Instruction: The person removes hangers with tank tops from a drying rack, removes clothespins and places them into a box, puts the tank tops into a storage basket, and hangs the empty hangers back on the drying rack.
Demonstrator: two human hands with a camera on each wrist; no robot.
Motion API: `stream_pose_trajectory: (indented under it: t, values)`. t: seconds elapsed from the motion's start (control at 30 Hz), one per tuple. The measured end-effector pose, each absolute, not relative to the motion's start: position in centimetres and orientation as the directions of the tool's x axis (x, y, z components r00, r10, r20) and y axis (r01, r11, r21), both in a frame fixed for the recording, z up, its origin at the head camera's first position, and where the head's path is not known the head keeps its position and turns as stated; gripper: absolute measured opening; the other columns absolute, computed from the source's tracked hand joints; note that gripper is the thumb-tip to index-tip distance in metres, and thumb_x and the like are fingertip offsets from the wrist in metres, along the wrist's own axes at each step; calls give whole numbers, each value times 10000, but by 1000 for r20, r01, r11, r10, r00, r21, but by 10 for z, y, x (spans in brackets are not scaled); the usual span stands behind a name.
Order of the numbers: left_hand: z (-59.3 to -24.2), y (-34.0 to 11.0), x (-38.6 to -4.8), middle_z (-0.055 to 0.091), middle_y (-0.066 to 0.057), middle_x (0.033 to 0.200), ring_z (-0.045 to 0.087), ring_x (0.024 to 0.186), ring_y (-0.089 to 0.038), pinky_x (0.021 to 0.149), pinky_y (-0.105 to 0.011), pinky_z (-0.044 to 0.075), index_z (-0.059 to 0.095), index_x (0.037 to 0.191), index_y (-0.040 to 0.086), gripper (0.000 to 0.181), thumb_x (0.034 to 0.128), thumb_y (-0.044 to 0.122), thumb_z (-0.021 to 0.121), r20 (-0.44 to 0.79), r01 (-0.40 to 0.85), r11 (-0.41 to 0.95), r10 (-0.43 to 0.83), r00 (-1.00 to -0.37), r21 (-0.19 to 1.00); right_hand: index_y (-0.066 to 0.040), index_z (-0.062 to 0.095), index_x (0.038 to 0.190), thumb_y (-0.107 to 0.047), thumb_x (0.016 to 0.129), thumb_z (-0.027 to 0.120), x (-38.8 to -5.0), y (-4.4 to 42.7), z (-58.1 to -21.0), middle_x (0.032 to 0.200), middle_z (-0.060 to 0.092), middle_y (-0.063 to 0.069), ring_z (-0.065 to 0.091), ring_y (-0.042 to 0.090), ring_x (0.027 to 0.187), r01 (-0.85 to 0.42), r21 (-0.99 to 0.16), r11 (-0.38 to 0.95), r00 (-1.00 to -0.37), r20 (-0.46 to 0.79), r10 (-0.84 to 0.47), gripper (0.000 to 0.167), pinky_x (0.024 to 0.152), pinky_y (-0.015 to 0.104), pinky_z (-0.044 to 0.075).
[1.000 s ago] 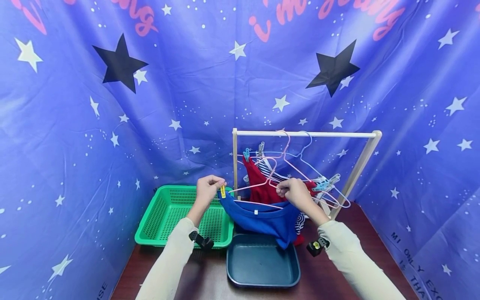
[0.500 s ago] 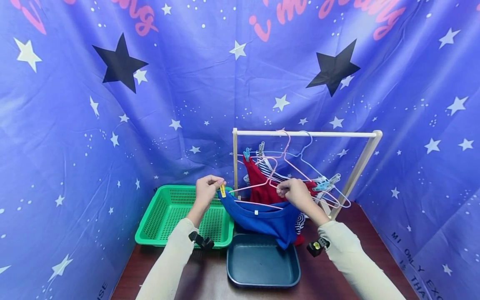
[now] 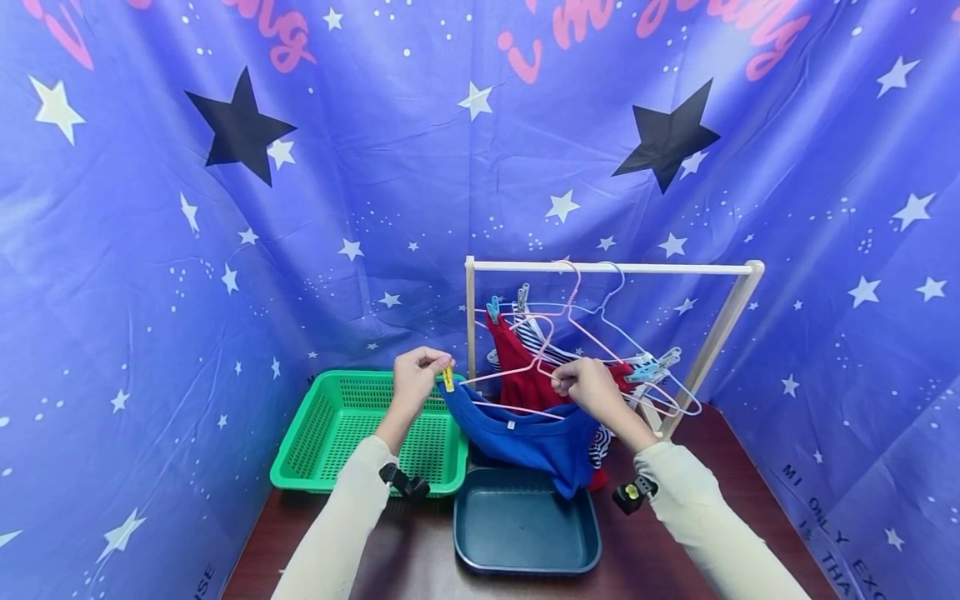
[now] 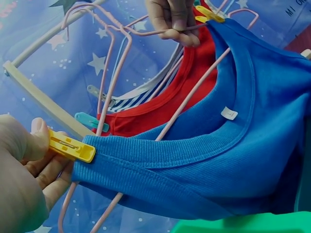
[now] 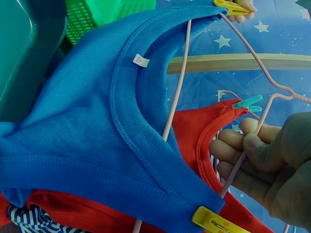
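The left hand (image 3: 414, 383) has thumb and fingers clamped on a yellow clothespin (image 3: 448, 379) at the left end of the blue garment (image 3: 525, 450), while the right hand (image 3: 592, 387) pinches the right arm of the pink hanger (image 5: 182, 73) running through its neckline. A second yellow clothespin (image 5: 218, 222) grips the garment's right end. The garment hangs just on the near side of a red garment (image 3: 517, 375), right of the green basket (image 3: 360, 433) and partly over the far edge of the dark tray (image 3: 525, 529).
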State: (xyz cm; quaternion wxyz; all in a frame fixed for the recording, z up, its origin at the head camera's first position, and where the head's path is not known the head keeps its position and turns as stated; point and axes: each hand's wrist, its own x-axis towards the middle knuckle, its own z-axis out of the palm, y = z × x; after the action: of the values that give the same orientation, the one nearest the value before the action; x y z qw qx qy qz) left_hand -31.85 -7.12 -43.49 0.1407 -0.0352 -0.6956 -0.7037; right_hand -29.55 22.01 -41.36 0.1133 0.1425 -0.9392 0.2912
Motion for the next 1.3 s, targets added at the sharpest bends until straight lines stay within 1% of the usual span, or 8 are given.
stream_pose_trajectory:
  t: [0.27, 0.5, 0.63, 0.73, 0.93, 1.03, 1.13, 1.3]
  values:
    - [-431, -71, -318, 767, -222, 861, 674, 656, -28, 617, -164, 534, 746, 891, -103, 69, 876, -35, 749, 254, 249, 51, -174, -951, 967, -29, 768, 810, 150, 793, 614, -295, 219, -411, 729, 752, 68, 717, 186, 726, -344, -502, 793, -929, 304, -210, 237, 712, 342, 575]
    - [-428, -73, -320, 773, -173, 828, 679, 659, -21, 662, -237, 576, 765, 841, -38, 39, 876, -41, 748, 290, 288, 41, -189, -938, 957, -2, 759, 820, 146, 791, 623, -298, 221, -417, 741, 757, 92, 727, 188, 712, -365, -512, 777, -925, 294, -241, 203, 620, 225, 510]
    - [-426, -73, -319, 771, -169, 818, 680, 656, -26, 673, -246, 588, 765, 818, -16, 69, 870, -59, 746, 304, 305, 20, -184, -935, 952, -16, 760, 815, 127, 804, 632, -299, 221, -418, 736, 759, 85, 732, 190, 713, -357, -504, 786, -928, 289, -235, 192, 620, 230, 507]
    - [-426, -73, -318, 772, -169, 826, 684, 667, -31, 672, -227, 583, 765, 822, -12, 60, 872, -44, 752, 305, 305, 29, -165, -938, 952, -14, 756, 803, 129, 800, 629, -299, 221, -417, 723, 753, 73, 721, 182, 707, -366, -483, 795, -922, 303, -241, 191, 648, 265, 527]
    - [-429, -71, -314, 775, -197, 888, 696, 709, -32, 665, -273, 582, 761, 912, -70, 74, 885, -2, 752, 325, 314, 117, -88, -942, 942, -7, 755, 796, 127, 809, 636, -299, 220, -416, 714, 748, 70, 705, 168, 699, -383, -474, 793, -915, 314, -254, 179, 676, 310, 560]
    - [-430, -69, -311, 770, -221, 916, 701, 728, -31, 682, -226, 577, 753, 936, -92, 106, 886, 1, 751, 335, 328, 120, -47, -941, 937, -18, 756, 787, 126, 811, 634, -299, 220, -415, 712, 747, 71, 704, 166, 697, -383, -476, 792, -915, 314, -253, 190, 678, 312, 563]
    - [-432, -66, -308, 769, -223, 909, 686, 718, -18, 644, -167, 536, 756, 931, -89, 95, 889, -3, 750, 355, 349, 140, -18, -935, 927, -25, 754, 777, 130, 808, 632, -300, 219, -415, 711, 745, 70, 703, 170, 700, -388, -473, 791, -911, 324, -253, 200, 684, 312, 562]
    - [-435, -60, -303, 770, -212, 900, 633, 678, 12, 597, -159, 480, 770, 926, -59, 69, 883, -7, 755, 380, 379, 173, 29, -924, 909, -38, 752, 773, 131, 795, 639, -302, 219, -412, 705, 739, 67, 697, 178, 695, -403, -458, 792, -901, 351, -255, 204, 648, 281, 519]
